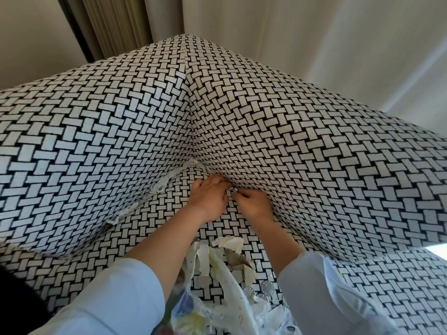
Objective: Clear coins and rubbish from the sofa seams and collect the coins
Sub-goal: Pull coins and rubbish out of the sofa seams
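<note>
Sofa (pixel 96 131) corner in black-and-white basket-weave fabric, seen from above. Both hands meet at the fold where the seat joins the right-hand cushion. The left hand (pixel 208 197) pushes its fingertips into the fold, and the right hand (pixel 254 204), just beside it, has curled fingers; whether either grips anything cannot be told. White paper scraps (pixel 159 187) line the left seam (pixel 137 204), which runs diagonally from lower left up to the corner. Between the forearms lies a pile of torn rubbish (pixel 229 252), with silver coins (pixel 268 286) at its right edge. Bare seat fabric spreads left of the pile.
</note>
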